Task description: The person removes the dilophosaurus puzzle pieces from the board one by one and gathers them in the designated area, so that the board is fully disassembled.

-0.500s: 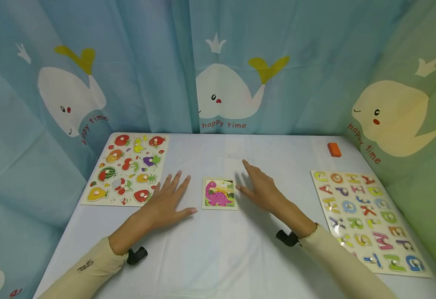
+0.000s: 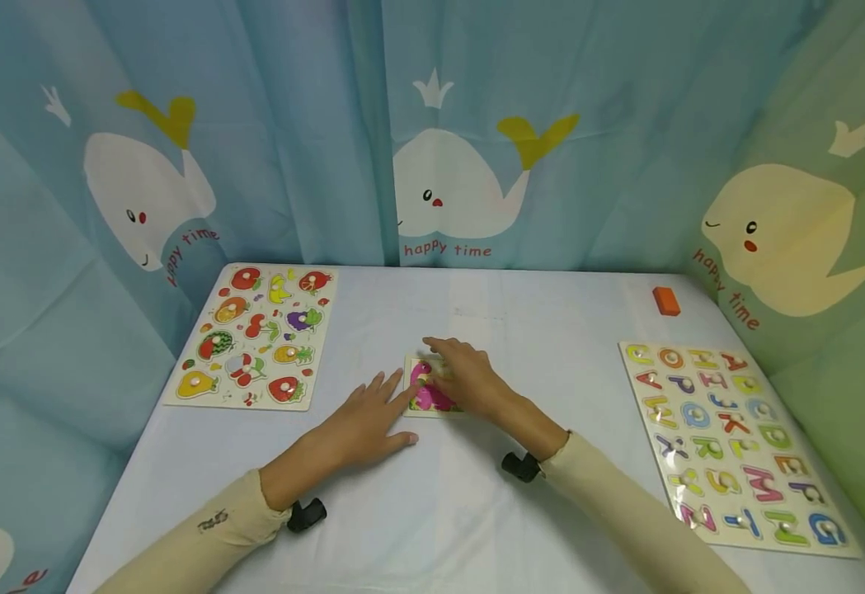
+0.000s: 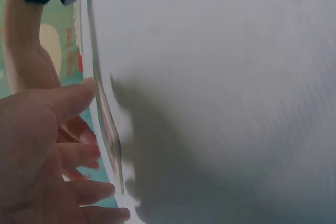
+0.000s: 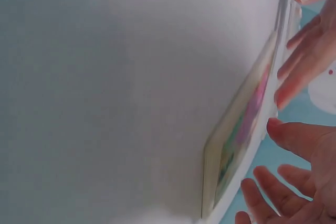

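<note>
A small square dinosaur puzzle (image 2: 423, 403) lies flat on the white table, its pink dinosaur partly hidden by my right hand (image 2: 469, 381). That hand is over the puzzle's right side; the right wrist view has its fingers (image 4: 262, 192) spread and slightly bent above the board (image 4: 236, 145), gripping nothing. My left hand (image 2: 368, 422) is at the puzzle's left edge, fingers extended and thumb apart. In the left wrist view, the left thumb (image 3: 79, 98) looks close to the board's edge; whether it touches, I cannot tell.
A fruit peg puzzle (image 2: 267, 384) lies at the back left of the table. On the right is an alphabet peg puzzle (image 2: 714, 429), with an orange block (image 2: 666, 301) behind it. A blue whale-print curtain (image 2: 313, 165) surrounds the back and sides.
My right hand has moved left from beside the dinosaur puzzle to over it. My left hand has shifted right and slightly nearer me, off the fruit puzzle's corner to the dinosaur puzzle's left edge.
</note>
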The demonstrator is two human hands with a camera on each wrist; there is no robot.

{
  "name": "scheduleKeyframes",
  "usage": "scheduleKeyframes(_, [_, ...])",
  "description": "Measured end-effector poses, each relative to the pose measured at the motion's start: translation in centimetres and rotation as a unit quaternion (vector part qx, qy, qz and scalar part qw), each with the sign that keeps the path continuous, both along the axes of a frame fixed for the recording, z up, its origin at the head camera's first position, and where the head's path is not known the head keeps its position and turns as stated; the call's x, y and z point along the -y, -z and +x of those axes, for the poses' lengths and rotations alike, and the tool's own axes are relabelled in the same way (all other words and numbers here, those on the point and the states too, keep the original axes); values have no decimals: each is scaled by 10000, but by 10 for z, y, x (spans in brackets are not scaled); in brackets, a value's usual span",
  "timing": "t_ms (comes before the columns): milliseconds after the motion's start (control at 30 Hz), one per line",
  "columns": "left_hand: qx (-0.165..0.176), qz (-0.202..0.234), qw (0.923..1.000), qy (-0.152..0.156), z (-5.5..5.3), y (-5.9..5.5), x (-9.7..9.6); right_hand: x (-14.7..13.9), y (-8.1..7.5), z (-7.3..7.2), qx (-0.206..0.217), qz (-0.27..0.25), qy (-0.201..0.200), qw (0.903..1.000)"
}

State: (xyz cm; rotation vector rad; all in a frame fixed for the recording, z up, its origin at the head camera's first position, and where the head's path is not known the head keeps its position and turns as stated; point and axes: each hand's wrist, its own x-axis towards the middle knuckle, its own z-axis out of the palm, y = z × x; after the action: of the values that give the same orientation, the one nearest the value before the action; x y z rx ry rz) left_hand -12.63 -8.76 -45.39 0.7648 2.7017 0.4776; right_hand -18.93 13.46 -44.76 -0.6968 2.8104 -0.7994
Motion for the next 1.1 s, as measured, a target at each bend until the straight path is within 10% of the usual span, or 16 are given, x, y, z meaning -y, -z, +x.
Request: scheduleKeyframes(1100, [28, -157, 9999, 45, 4, -2, -4, 28, -11, -1, -162, 1474, -528, 9875])
